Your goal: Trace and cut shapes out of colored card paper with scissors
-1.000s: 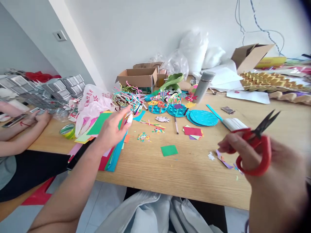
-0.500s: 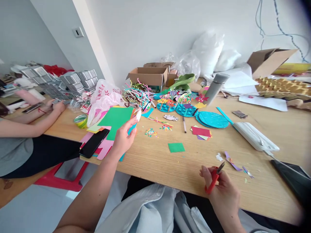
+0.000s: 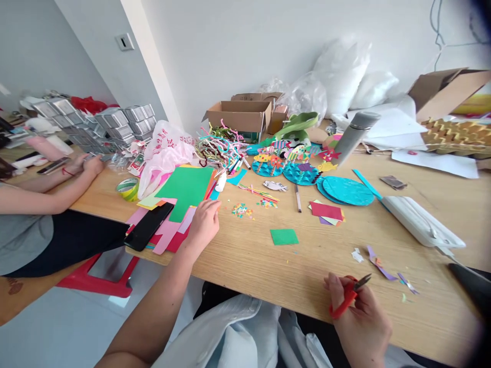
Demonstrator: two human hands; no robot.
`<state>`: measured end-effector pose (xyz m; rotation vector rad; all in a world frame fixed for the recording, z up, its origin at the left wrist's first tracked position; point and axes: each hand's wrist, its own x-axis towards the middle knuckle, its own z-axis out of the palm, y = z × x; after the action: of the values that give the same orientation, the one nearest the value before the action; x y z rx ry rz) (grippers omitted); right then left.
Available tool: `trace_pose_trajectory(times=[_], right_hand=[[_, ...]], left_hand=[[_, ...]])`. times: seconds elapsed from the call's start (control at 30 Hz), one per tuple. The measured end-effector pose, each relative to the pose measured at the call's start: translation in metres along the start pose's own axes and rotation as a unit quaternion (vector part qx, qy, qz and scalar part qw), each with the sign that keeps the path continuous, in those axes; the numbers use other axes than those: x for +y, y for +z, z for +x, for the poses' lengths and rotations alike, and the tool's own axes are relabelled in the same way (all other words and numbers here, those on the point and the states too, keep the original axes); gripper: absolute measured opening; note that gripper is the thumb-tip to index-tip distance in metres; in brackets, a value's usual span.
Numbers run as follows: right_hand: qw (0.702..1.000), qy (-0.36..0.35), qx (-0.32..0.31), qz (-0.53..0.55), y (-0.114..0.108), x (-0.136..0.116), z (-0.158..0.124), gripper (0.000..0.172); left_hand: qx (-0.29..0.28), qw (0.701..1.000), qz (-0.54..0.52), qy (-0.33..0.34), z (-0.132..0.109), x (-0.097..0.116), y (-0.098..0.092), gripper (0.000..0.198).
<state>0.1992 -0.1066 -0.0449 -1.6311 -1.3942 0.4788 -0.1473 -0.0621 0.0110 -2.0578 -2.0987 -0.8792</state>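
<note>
Gripping red scissors at the near edge of the tabletop.
The right hand wraps its fingers around the scissors' handle; the left hand rests curled on the coloured paper stack beside a black phone, and I cannot tell whether it grips a sheet.

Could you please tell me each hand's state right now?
Left hand: resting on the paper stack; grip cannot be told.
Right hand: closed around the scissors.
</note>
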Motion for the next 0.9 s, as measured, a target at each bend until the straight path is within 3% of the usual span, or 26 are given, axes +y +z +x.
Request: trace_pose_trajectory(times=[0.17, 0.4, 0.7, 0.9], right_hand=[[1.0, -0.004, 0.011, -0.015, -0.001, -0.007, -0.003, 0.04], [0.999, -0.005, 0.017, -0.044, -0.002, -0.002, -0.005, 0.044], [0.998, -0.017, 0.027, -0.062, -0.001, 0.0, -0.003, 0.051], [0.996, -0.06, 0.024, -0.069, -0.001, -0.001, -0.001, 0.046]], left_hand=[[-0.034, 0.999, 0.021, 0.0, -0.003, 0.007, 0.017, 0.038], [-0.15, 0.986, 0.071, -0.01, 0.005, 0.021, 0.035, 0.046], [-0.14, 0.981, 0.129, -0.039, 0.026, 0.015, 0.04, 0.046], [-0.133, 0.984, 0.102, -0.055, 0.036, 0.01, 0.044, 0.054]])
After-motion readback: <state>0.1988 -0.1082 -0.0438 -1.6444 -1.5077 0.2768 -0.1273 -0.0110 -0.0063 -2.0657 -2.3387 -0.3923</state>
